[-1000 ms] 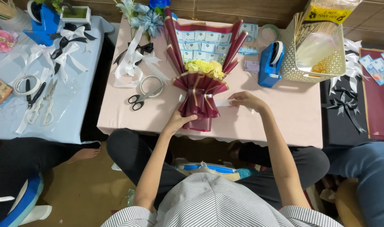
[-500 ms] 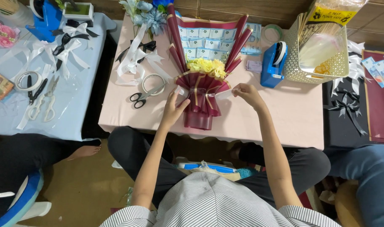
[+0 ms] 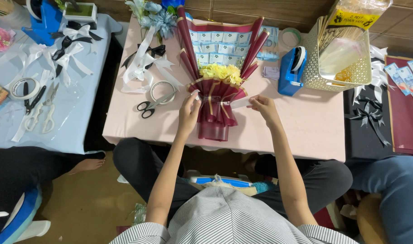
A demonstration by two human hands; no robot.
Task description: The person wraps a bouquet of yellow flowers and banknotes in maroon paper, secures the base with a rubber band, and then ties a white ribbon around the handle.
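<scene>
A dark red wrapped bouquet (image 3: 215, 108) lies on the pink table (image 3: 306, 131), with yellow flowers (image 3: 221, 72) and several folded banknotes fanned at its top. My left hand (image 3: 189, 112) presses on the bouquet's left side near the neck. My right hand (image 3: 261, 107) pinches the end of a clear tape strip (image 3: 238, 103) stretched across the wrapper's middle to the right.
Black-handled scissors (image 3: 150, 107) and a tape roll (image 3: 162, 91) lie left of the bouquet. A blue tape dispenser (image 3: 291, 71) and cream basket (image 3: 340, 68) stand at right. White and black ribbons (image 3: 143, 63) sit at back left. Another person's leg (image 3: 392, 190) is at right.
The bouquet has slid nearer the table's middle. My left hand rose from the handle to the wrapper's neck, and my right hand now pulls a tape strip taut across it.
</scene>
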